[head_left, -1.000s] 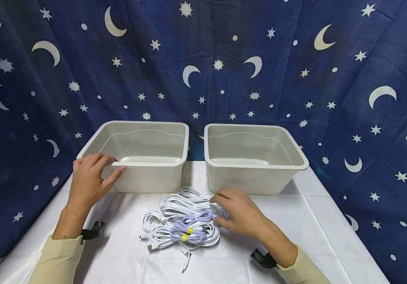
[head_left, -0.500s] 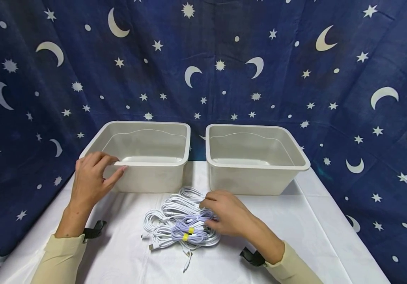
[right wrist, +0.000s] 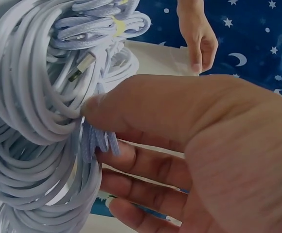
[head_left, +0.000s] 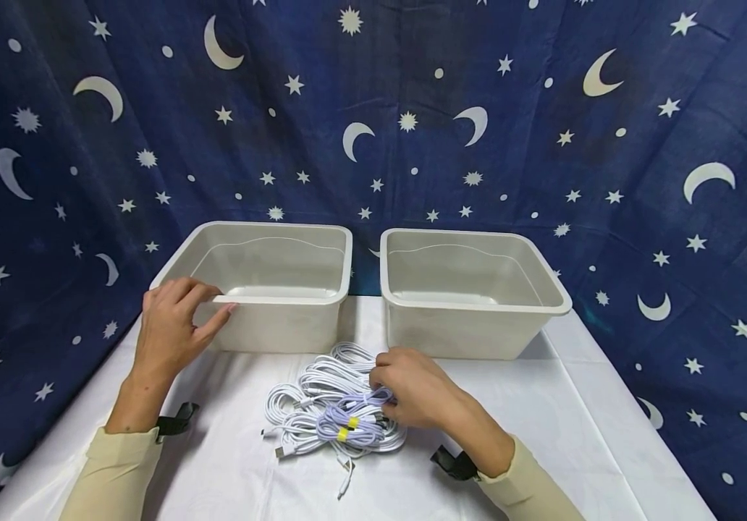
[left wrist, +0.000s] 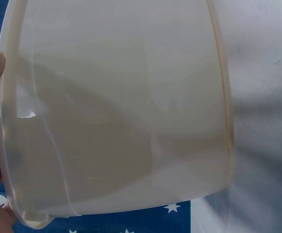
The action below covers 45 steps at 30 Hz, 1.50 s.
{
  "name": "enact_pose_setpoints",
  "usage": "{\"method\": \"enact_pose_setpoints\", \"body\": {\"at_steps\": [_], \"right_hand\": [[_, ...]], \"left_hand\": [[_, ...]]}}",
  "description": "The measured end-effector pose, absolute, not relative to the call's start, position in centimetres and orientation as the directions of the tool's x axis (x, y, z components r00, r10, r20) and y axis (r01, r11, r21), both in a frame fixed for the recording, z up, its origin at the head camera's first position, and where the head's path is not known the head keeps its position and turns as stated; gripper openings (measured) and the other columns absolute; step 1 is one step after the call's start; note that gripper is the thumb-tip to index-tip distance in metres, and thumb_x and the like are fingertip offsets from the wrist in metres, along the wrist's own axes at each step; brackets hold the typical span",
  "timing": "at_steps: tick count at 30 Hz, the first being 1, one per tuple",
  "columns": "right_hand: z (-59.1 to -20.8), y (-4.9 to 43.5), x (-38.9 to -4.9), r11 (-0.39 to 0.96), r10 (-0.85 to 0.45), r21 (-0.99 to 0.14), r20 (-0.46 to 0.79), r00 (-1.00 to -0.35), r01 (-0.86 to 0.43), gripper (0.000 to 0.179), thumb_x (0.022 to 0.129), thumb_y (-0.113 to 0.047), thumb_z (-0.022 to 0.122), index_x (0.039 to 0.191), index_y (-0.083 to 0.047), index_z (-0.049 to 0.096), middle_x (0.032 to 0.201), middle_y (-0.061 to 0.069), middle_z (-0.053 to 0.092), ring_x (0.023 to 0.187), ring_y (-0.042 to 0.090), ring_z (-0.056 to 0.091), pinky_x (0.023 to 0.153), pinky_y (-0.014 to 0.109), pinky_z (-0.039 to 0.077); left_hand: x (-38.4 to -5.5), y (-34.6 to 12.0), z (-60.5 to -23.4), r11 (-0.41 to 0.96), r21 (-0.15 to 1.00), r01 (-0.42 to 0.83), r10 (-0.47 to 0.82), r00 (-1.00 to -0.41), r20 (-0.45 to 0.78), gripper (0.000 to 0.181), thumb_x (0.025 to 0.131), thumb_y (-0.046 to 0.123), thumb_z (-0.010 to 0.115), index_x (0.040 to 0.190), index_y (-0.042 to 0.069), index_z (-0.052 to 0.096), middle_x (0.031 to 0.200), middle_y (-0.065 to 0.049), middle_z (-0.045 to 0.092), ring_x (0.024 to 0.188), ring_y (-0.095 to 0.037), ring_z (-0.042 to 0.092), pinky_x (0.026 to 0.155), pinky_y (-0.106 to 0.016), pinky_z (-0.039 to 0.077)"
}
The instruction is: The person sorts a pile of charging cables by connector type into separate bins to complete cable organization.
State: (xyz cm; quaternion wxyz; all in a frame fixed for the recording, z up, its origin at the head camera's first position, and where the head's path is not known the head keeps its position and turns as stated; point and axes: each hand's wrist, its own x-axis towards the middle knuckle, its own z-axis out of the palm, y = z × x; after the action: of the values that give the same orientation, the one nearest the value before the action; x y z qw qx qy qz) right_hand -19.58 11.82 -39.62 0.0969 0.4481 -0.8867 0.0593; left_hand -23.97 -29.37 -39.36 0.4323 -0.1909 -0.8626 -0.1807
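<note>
Item: one lavender braided cable (right wrist: 95,141), looped, at the right side of the pile on the middle of the worktop (head_left: 237,449), covered in white cloth; I pinch it between thumb and fingers of my right hand (head_left: 415,391), whether wholly free of the pile I cannot tell. Item: one coiled lavender bundle with yellow bands (head_left: 363,432), on top of the pile, unheld. Item: several coiled white cables (head_left: 321,382), their number uncertain, all in the pile. Item: one off-white plastic bin (head_left: 282,327) towards the worktop's far left corner; my left hand (head_left: 171,325), well apart from my right, grips its near rim. Item: one matching bin (head_left: 458,333) towards the far right corner, untouched. Status, in my judgement: barely begun; one cable in hand, no cable visible in either bin, the rest to be handled.
</note>
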Motion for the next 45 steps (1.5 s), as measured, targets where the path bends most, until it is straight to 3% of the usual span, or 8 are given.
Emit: {"method": "enact_pose_setpoints", "body": {"at_steps": [9,16,26,31,39,45], "right_hand": [[-39.1,11.6,-19.4,0.609,-0.765,-0.026,0.246,-0.596,-0.793,0.028,0.066,-0.014,0.084,0.091,-0.019,0.072,0.089,-0.009,0.059,0.081,0.012,0.054,0.074,0.032,0.05],[-38.3,11.3,-19.2,0.61,-0.742,-0.144,0.24,-0.626,-0.779,0.031,0.069,-0.006,0.076,0.098,-0.016,0.071,0.1,-0.005,0.057,0.077,0.011,0.052,0.071,0.027,0.048],[-37.7,11.2,-19.3,0.564,-0.756,-0.207,0.261,-0.601,-0.799,0.03,0.072,-0.002,0.074,0.1,-0.011,0.072,0.1,-0.003,0.06,0.082,0.009,0.055,0.074,0.025,0.05],[-37.1,11.3,-19.2,0.543,-0.745,-0.23,0.312,-0.59,-0.808,0.029,0.074,-0.002,0.075,0.101,-0.01,0.071,0.103,-0.004,0.06,0.085,0.01,0.056,0.076,0.025,0.051],[-36.3,11.1,-19.5,0.458,-0.723,-0.238,0.461,-0.515,-0.856,0.026,0.076,0.0,0.075,0.1,-0.008,0.068,0.103,0.0,0.062,0.085,0.011,0.059,0.078,0.025,0.053],[-35.5,10.9,-19.6,0.447,-0.677,-0.276,0.518,-0.523,-0.851,0.026,0.078,0.0,0.076,0.101,-0.008,0.068,0.106,-0.001,0.062,0.09,0.013,0.061,0.082,0.026,0.054]], "left_hand": [[-23.8,-29.2,-39.2,0.865,0.158,0.476,0.164,-0.567,0.807,0.033,0.083,0.03,0.087,0.098,0.005,0.073,0.094,-0.012,0.064,0.092,-0.04,0.059,0.084,-0.06,0.035],[-23.7,-29.2,-39.4,0.868,0.16,0.47,0.16,-0.57,0.806,0.032,0.084,0.029,0.087,0.099,0.005,0.073,0.095,-0.012,0.065,0.094,-0.041,0.059,0.085,-0.061,0.034],[-23.8,-29.1,-39.6,0.868,0.174,0.464,0.149,-0.578,0.802,0.031,0.085,0.029,0.086,0.1,0.005,0.074,0.096,-0.012,0.066,0.099,-0.044,0.059,0.087,-0.062,0.034],[-23.8,-29.1,-39.5,0.87,0.168,0.464,0.153,-0.576,0.803,0.032,0.085,0.029,0.086,0.1,0.004,0.074,0.095,-0.012,0.066,0.098,-0.044,0.059,0.087,-0.063,0.034],[-23.9,-29.2,-39.7,0.862,0.152,0.484,0.163,-0.547,0.821,0.032,0.085,0.032,0.084,0.098,0.005,0.074,0.093,-0.01,0.066,0.09,-0.041,0.06,0.082,-0.06,0.034],[-23.9,-29.2,-39.7,0.861,0.156,0.484,0.161,-0.551,0.819,0.032,0.085,0.032,0.084,0.098,0.005,0.074,0.094,-0.01,0.067,0.09,-0.041,0.06,0.082,-0.059,0.034]]}}
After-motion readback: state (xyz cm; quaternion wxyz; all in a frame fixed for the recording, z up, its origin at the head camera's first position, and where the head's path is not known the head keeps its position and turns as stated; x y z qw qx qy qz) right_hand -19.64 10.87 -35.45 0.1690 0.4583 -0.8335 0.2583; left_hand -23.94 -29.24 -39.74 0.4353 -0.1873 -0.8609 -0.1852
